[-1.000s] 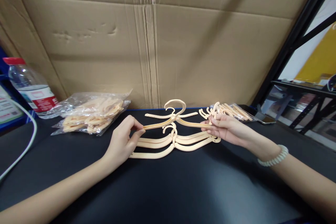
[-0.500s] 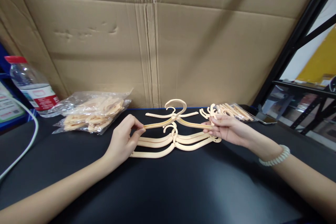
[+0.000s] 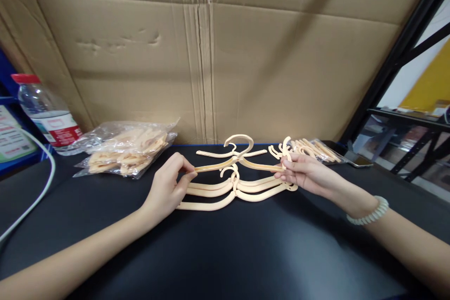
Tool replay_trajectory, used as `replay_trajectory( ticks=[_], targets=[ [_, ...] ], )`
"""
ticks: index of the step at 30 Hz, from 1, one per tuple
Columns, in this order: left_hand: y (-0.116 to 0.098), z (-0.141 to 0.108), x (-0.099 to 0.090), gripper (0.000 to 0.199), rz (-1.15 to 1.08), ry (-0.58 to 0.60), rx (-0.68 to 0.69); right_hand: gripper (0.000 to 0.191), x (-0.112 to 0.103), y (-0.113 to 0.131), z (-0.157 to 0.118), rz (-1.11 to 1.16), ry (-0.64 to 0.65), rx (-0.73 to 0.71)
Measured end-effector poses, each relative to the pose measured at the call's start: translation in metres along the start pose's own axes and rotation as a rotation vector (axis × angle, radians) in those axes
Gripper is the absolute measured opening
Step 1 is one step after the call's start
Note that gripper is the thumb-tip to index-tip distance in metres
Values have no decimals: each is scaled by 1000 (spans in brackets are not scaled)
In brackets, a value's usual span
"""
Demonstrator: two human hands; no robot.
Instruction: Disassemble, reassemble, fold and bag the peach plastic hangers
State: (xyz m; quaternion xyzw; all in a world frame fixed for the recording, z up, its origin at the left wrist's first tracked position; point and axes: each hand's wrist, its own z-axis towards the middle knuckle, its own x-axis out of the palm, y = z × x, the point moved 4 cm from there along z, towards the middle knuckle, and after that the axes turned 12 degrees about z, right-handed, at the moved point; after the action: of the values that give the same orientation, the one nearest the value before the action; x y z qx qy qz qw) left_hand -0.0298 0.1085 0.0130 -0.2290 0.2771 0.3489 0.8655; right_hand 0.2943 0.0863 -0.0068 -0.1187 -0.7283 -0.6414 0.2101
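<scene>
A cream plastic clothes hanger [image 3: 218, 167] is held up above the table, its hook rising in the middle. My left hand [image 3: 172, 183] pinches the end of its left arm between thumb and fingers. At the other end, the fingers of my right hand [image 3: 305, 172] are closed on the right arm, with a small curved piece [image 3: 286, 150] showing at the fingertips. Below it lie several hangers [image 3: 211, 205], stacked with their hooks overlapping. Just behind, another hanger [image 3: 211, 154] lies flat. Small curved hook pieces [image 3: 275, 152] are beside my right hand, partly hidden.
A clear bag of cream parts [image 3: 128, 150] and a red-capped bottle [image 3: 52, 117] stand at the left, near a white cable [image 3: 51, 173]. Back right are a bag of loose parts [image 3: 316, 150] and a phone [image 3: 358, 161]. Cardboard [image 3: 140, 70] walls the back of the black table [image 3: 246, 253].
Both hands keep hold of the hanger, whose hook has tipped slightly lower. The whole scene has shifted a little to the right in view.
</scene>
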Motion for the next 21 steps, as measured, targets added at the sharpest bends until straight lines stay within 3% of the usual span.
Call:
replay_trajectory(
  ticks=[8,16,21],
  targets=[
    [-6,1,-1,11,6,15,30,38,8,1,-5,-60,-40,-161],
    [-7,-2,0,9,47,65,59,35,4,1,-3,-62,-65,-210],
    [-17,-3,2,12,196,192,258,30,4,1,-4,-9,-66,-203]
  ],
)
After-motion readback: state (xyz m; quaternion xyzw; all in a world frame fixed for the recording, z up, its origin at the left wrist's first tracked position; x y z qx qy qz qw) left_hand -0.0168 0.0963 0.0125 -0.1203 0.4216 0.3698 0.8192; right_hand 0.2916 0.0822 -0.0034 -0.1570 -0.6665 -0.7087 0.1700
